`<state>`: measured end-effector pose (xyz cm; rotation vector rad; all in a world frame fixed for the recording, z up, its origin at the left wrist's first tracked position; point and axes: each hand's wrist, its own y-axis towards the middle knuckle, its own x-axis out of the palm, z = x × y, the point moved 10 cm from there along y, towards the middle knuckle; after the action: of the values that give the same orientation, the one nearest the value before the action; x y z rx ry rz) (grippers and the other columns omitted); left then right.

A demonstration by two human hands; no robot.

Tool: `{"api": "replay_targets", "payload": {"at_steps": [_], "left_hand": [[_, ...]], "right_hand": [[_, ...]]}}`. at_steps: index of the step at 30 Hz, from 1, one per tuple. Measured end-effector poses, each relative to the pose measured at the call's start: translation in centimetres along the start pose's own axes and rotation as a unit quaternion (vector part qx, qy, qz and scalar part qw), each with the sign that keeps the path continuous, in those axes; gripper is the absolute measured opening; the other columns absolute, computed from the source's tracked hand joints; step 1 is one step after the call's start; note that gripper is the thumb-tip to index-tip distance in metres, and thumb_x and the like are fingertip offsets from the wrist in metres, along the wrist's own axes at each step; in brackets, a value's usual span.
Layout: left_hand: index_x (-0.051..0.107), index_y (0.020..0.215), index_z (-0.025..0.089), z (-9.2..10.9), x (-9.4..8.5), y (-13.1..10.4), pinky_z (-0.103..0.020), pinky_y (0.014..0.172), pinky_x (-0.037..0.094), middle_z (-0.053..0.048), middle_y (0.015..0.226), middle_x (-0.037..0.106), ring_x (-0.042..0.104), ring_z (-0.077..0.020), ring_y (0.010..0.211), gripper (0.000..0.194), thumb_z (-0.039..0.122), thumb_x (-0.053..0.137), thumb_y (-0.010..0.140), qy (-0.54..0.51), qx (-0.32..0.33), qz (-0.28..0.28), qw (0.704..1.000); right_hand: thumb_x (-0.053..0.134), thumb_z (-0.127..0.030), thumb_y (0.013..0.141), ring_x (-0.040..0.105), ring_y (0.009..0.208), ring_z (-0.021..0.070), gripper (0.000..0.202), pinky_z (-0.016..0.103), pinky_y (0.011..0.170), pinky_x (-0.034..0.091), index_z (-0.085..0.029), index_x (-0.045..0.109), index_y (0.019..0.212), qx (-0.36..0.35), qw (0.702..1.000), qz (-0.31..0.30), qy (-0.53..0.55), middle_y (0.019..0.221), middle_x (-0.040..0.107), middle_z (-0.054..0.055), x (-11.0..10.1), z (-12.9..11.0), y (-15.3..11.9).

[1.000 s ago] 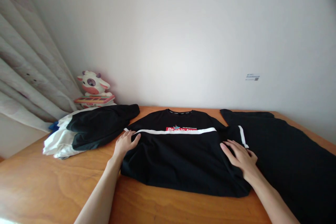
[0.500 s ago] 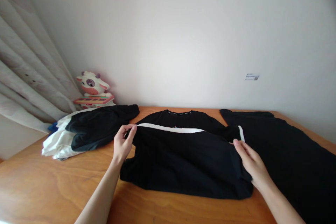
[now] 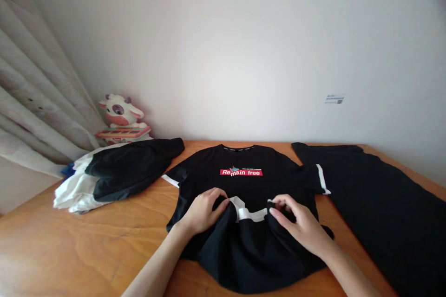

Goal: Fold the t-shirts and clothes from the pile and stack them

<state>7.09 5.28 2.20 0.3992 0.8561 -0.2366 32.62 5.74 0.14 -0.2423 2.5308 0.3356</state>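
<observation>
Gathering the black T-shirt from afar, I am seeing it lying in the middle of the counter, its neckline toward the wall and its lower part bunching up toward me. My left hand is pinching the white-banded hem between thumb and fingers, and my right hand is gripping it likewise farther along; both hands are closing on cloth, with the band sagging in folds between them. Just beyond, a red print is reading "Remain free" across the chest. Both sleeves are spreading outward, showing white cuffs. On the right, a larger black garment is lying beside the shirt, close to its right-hand cuff. On the left, a black-and-white heap of clothing is resting near a cow toy with a keyboard. Past those, a pale curtain is hanging, and a small label is showing on the wall.
</observation>
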Motion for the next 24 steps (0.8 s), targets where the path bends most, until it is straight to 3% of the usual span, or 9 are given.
{"api": "replay_targets", "payload": {"at_steps": [4,6,9,12,16,18,21,24], "left_hand": [[0.065,0.107,0.022,1.1,-0.4,-0.4,-0.033,0.091,0.051,-0.007,0.106,0.071,0.068,-0.0224,0.1,0.028,0.043,0.046,0.102,0.013,0.014,-0.022,1.0],[0.066,0.111,0.022,1.0,-0.7,-0.5,-0.033,0.094,0.05,-0.007,0.112,0.072,0.068,-0.0234,0.103,0.03,0.045,0.053,0.098,-0.021,0.005,-0.031,0.999],[0.068,0.116,0.022,0.3,-0.6,-0.6,-0.035,0.099,0.049,-0.006,0.118,0.073,0.067,-0.0253,0.109,0.033,0.046,0.057,0.096,-0.117,-0.03,-0.054,0.991],[0.069,0.12,0.021,0.2,-0.3,-0.8,-0.04,0.106,0.045,-0.007,0.124,0.072,0.064,-0.0282,0.118,0.034,0.037,0.061,0.092,-0.268,-0.053,-0.077,0.959],[0.068,0.122,0.018,2.0,0.2,-1.0,-0.044,0.106,0.046,-0.012,0.124,0.071,0.064,-0.0307,0.12,0.039,0.029,0.069,0.085,-0.406,-0.011,-0.088,0.909],[0.068,0.117,0.018,2.9,0.6,-1.1,-0.042,0.102,0.049,-0.011,0.117,0.073,0.067,-0.0275,0.112,0.029,0.031,0.065,0.09,-0.362,0.012,-0.078,0.929],[0.067,0.117,0.021,4.3,1.3,-1.0,-0.04,0.103,0.048,-0.01,0.118,0.071,0.065,-0.0241,0.112,0.024,0.03,0.058,0.096,-0.175,0.062,-0.058,0.981],[0.064,0.122,0.024,5.2,1.5,-1.0,-0.041,0.107,0.045,-0.009,0.124,0.068,0.06,-0.0244,0.117,0.028,0.032,0.06,0.096,-0.053,0.109,-0.049,0.991]], "right_hand": [[0.069,-0.056,0.085,0.065,0.112,0.025,0.05,0.037,0.099,0.05,-0.026,0.063,0.124,-0.034,0.994,-0.078,-0.066,0.119,0.069,0.007,1.8,-1.0,-0.6],[0.072,-0.053,0.082,0.065,0.109,0.0253,0.051,0.036,0.097,0.05,-0.025,0.063,0.123,-0.035,0.992,-0.089,-0.078,0.117,0.069,0.007,2.0,-1.3,-0.6],[0.065,-0.045,0.089,0.068,0.099,0.0227,0.032,0.033,0.09,0.051,-0.024,0.067,0.113,-0.043,0.993,-0.088,-0.066,0.105,0.07,0.005,2.0,-1.9,-0.7],[0.059,-0.044,0.094,0.068,0.092,0.0206,0.026,0.031,0.085,0.052,-0.023,0.065,0.108,-0.051,0.995,-0.088,-0.002,0.098,0.071,0.004,1.9,-2.6,-1.0],[0.057,-0.049,0.096,0.066,0.099,0.0211,0.033,0.03,0.088,0.05,-0.023,0.064,0.114,-0.065,0.993,-0.07,0.073,0.104,0.071,0.004,1.2,-3.2,-1.4],[0.054,-0.049,0.098,0.065,0.101,0.0206,0.03,0.029,0.091,0.048,-0.024,0.069,0.104,-0.073,0.989,-0.109,0.073,0.104,0.071,0.004,2.1,-3.6,-1.5],[0.05,-0.049,0.1,0.064,0.093,0.0184,0.038,0.029,0.087,0.046,-0.023,0.067,0.081,-0.067,0.986,-0.149,0.035,0.094,0.067,0.003,3.6,-3.7,-1.4],[0.051,-0.051,0.1,0.062,0.089,0.0175,0.035,0.028,0.085,0.046,-0.023,0.065,0.083,-0.054,0.988,-0.14,0.016,0.09,0.065,0.002,3.7,-3.5,-1.1]]}}
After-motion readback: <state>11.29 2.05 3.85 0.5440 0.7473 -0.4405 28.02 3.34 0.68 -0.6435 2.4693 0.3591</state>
